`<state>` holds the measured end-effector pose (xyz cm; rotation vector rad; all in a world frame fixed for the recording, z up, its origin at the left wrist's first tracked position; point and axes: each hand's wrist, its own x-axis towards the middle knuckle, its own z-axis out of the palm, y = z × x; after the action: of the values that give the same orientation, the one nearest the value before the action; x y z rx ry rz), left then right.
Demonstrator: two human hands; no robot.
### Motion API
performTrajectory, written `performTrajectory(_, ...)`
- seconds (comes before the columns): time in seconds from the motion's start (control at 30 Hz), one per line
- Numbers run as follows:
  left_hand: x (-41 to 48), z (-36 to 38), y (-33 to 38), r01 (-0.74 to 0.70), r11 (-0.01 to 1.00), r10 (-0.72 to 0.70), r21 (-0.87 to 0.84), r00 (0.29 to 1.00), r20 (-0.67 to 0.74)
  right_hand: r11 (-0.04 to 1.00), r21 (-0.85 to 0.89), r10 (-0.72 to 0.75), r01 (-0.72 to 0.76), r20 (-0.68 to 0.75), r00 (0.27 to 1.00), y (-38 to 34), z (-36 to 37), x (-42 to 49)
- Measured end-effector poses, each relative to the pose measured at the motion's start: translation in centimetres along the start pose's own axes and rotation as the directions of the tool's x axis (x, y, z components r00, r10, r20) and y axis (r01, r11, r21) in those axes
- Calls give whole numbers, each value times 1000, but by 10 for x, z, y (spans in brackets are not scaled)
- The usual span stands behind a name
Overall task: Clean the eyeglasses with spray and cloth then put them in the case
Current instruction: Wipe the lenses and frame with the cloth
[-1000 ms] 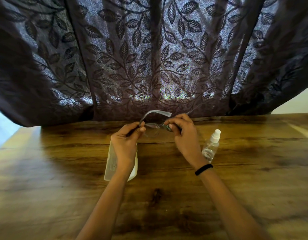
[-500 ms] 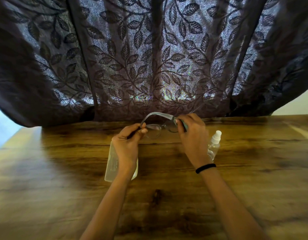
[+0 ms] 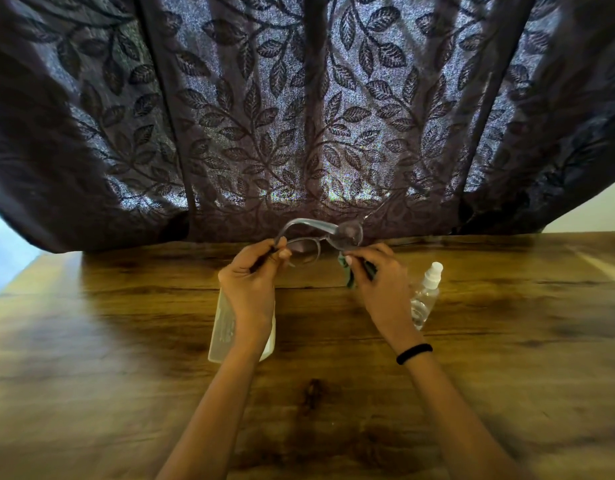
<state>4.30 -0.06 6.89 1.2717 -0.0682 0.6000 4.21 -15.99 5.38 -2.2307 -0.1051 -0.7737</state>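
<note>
The glasses (image 3: 349,233) are held up above the far part of the counter (image 3: 506,341), between the two hands and slightly towards 12 o'clock from both. The left hand (image 3: 250,285) pinches the frame's left end, thumb and fingers curled on the dark arm, so the glasses lie at its 1 o'clock. The right hand (image 3: 378,282) is curled round a green-grey cloth (image 3: 347,271), with the nearer lens at its 11 o'clock. The cloth's top sits just below that lens; whether it touches cannot be told. The hands are apart, with the frame spanning the gap.

The case (image 3: 224,323), pale and translucent, lies on the counter at 6 o'clock from the left hand, partly under the wrist. The spray bottle (image 3: 425,299) is at 3 o'clock from the right hand, close beside it. A leaf-patterned curtain (image 3: 299,116) hangs behind.
</note>
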Motion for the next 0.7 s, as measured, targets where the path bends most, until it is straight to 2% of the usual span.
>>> performTrajectory(0.17, 2, -5, -4, -27, 1000, 27, 11, 1000, 10, 995, -37, 98, -97, 5, 995, 10, 2, -5)
performTrajectory(0.3, 0, -9, -9, 13, 1000, -13, -5, 1000, 6, 966, -193, 202, -171, 155, 967, 25, 8, -21)
performTrajectory(0.53, -1, -11, -10, 47, 998, -47, -35, 999, 11, 892, -419, 330, -172, 340, 881, 40, 18, -46)
performTrajectory(0.6, -3, -12, -10, 77, 995, -76, -57, 997, 18, 916, -351, 307, -195, 301, 903, 38, 14, -39)
performTrajectory(0.7, -5, -13, -10, 151, 983, -149, -108, 988, 29, 959, 57, 274, -279, 81, 958, 23, 3, -20)
